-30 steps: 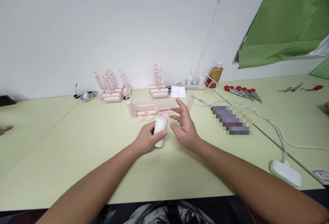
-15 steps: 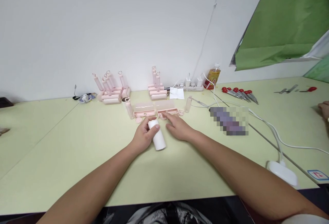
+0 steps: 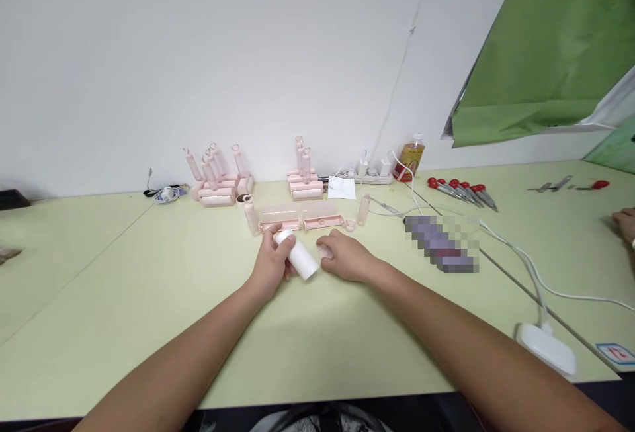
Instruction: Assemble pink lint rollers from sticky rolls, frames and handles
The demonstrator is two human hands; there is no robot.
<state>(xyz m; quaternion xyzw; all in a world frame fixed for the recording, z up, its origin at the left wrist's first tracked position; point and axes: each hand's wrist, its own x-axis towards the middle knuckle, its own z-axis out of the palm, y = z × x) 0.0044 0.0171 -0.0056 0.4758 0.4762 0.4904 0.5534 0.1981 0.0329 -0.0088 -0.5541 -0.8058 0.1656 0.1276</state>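
Observation:
My left hand (image 3: 270, 264) is closed around a smooth white roll (image 3: 302, 260), which tilts with its lower end toward my right hand. Between the fingertips and thumb of my right hand (image 3: 348, 257) is a small pale pink cap (image 3: 325, 251), partly hidden by the fingers. Just beyond the hands lie two open pink cases with clear lids, the left case (image 3: 284, 225) and the right case (image 3: 325, 221). A pink handle (image 3: 251, 217) stands upright left of them. On their right are a small pink heart-shaped piece (image 3: 350, 225) and an upright clear pink tube (image 3: 364, 210).
Pink cases with upright handles are stacked by the wall, one group (image 3: 218, 195) left and another (image 3: 305, 188) central. A power strip (image 3: 377, 179), drink bottle (image 3: 409, 158), red-tipped tools (image 3: 464, 191) and white cables lie rightward. Another person's hand (image 3: 625, 222) is at the right edge.
My right hand has drawn back from the right case toward me with the small pink cap in its fingers. The white roll in my left hand has shifted slightly left and tilted more.

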